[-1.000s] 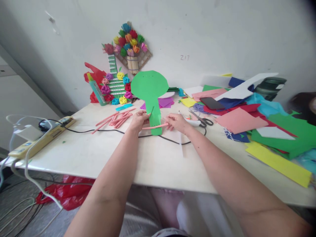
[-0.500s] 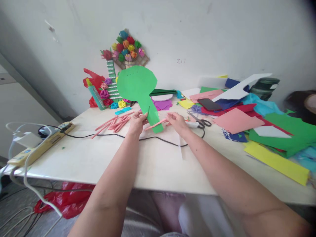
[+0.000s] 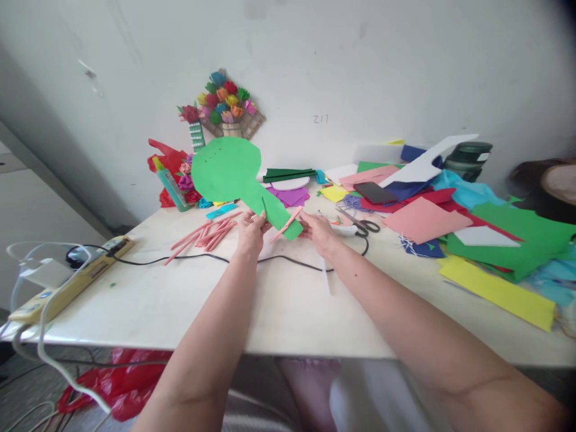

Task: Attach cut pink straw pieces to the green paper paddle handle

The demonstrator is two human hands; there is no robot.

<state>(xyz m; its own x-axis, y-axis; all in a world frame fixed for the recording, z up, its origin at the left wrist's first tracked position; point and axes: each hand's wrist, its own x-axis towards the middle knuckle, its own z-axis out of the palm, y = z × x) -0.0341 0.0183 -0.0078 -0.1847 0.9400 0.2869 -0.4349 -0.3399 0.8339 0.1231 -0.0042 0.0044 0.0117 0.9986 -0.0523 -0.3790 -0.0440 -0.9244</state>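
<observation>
A green paper cutout point(image 3: 227, 171), with a round top and a straight handle, is held tilted above the table. My left hand point(image 3: 252, 231) pinches the left edge of its handle, where a short dark line shows. My right hand point(image 3: 316, 231) is closed at the right edge, near the handle's lower end. Across that lower end lies a pink paper stick point(image 3: 287, 224); whether it is fixed there I cannot tell. Beyond my left hand, several more pink paper sticks point(image 3: 211, 233) lie in a loose pile.
Scissors point(image 3: 366, 226) and a white glue gun point(image 3: 344, 230) lie right of my hands, near a phone point(image 3: 374, 192) and coloured sheets point(image 3: 427, 219). A black cable point(image 3: 211, 256) crosses the table to a power strip point(image 3: 72, 282). A glue bottle point(image 3: 172, 189) and paper flowers stand behind.
The green cutout has tilted further left. My right hand has shifted from the pink stick to the handle's right edge; the stick now lies at a steeper slant.
</observation>
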